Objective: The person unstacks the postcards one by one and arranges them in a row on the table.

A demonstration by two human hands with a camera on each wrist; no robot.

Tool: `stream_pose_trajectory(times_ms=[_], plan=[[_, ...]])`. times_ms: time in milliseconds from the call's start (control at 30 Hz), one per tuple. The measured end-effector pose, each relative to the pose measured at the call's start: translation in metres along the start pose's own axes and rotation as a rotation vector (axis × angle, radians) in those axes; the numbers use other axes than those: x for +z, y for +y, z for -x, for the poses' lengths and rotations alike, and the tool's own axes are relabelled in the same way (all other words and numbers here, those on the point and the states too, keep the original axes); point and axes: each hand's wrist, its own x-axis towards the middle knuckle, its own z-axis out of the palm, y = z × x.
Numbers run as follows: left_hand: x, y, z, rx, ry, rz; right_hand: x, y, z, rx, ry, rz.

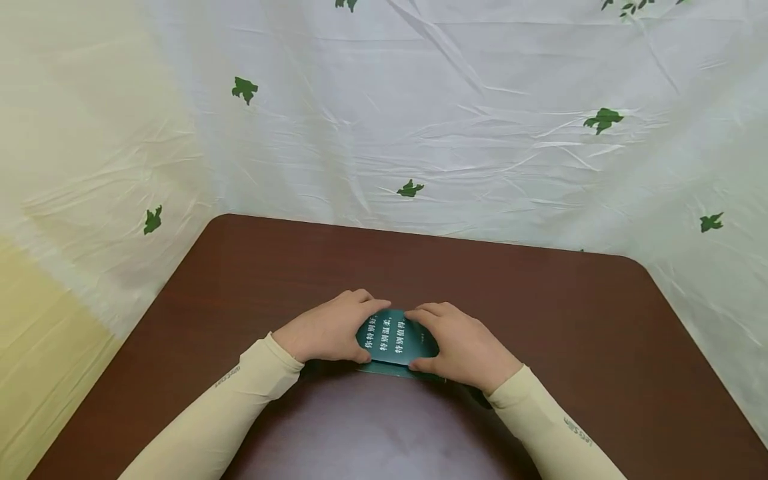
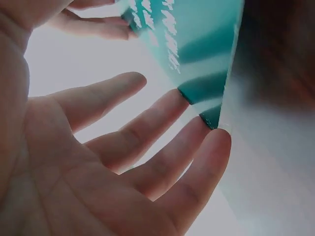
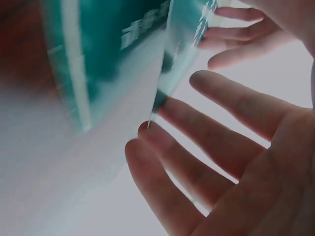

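A thin teal panel with white printed characters lies between the two hands, over the middle of the table. My left hand holds its left side, thumb at the near edge and fingers at the far edge. On the right side, my right hand holds it the same way. In the left wrist view, fingertips touch the edge of the teal panel. Beneath it, a second teal piece shows as a strip; in the right wrist view this teal piece has a white band. Whether the two are joined, I cannot tell.
The dark brown table has rounded far corners. White cloth with green leaf shapes hangs behind and beside it. Pale sleeves cover both forearms.
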Motion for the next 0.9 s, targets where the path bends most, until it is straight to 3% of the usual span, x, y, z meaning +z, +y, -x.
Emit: stream_pose_trajectory(times_ms=[167,267,367,600,900], plan=[[-0.017,-0.017,0.001,-0.067,0.023,0.008,0.003,-0.015,-0.029,-0.001,0.006,0.049],[-0.029,-0.036,0.005,-0.122,0.051,0.028,0.003,-0.025,-0.055,-0.01,-0.017,0.048],[-0.037,-0.057,0.007,-0.14,0.078,0.054,0.004,-0.031,-0.079,-0.012,-0.043,0.036],[-0.046,-0.095,0.015,-0.174,0.088,0.101,0.01,-0.045,-0.118,-0.017,-0.099,0.036],[-0.055,-0.126,0.025,-0.245,0.089,0.11,0.028,-0.063,-0.156,-0.053,-0.137,0.022]])
